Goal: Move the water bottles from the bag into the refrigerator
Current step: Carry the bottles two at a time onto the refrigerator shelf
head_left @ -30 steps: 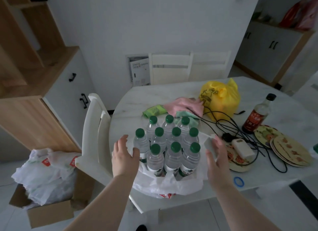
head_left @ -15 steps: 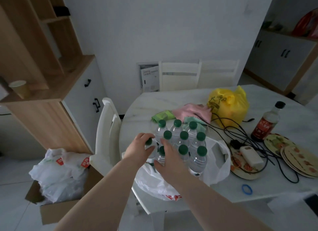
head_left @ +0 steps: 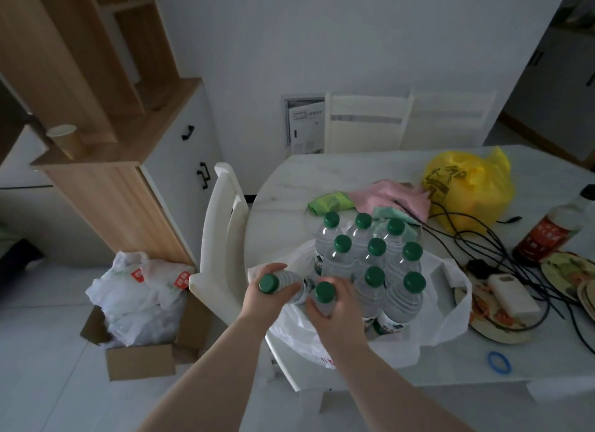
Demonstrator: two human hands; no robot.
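Note:
Several clear water bottles (head_left: 373, 254) with green caps stand packed together in an open white plastic bag (head_left: 447, 315) on the near-left part of the white table (head_left: 322, 174). My left hand (head_left: 260, 303) grips one bottle (head_left: 283, 282) near its neck, tilted toward me and lifted out of the pack at the bag's left edge. My right hand (head_left: 338, 309) is curled around a second bottle (head_left: 323, 298) just below its green cap, at the pack's front-left corner. The refrigerator is not in view.
A white chair (head_left: 222, 232) stands against the table's left side. A cardboard box of plastic bags (head_left: 141, 306) sits on the floor left of it. A wooden cabinet (head_left: 106, 161) stands at left. Cables (head_left: 502, 248), a yellow bag (head_left: 467, 190), a sauce bottle (head_left: 553, 228) and plates (head_left: 566, 274) lie at right.
Both hands went from beside the bag onto the front-left bottles. The left hand has tilted and pulled one bottle out toward me; the right hand has closed round a neighbouring bottle.

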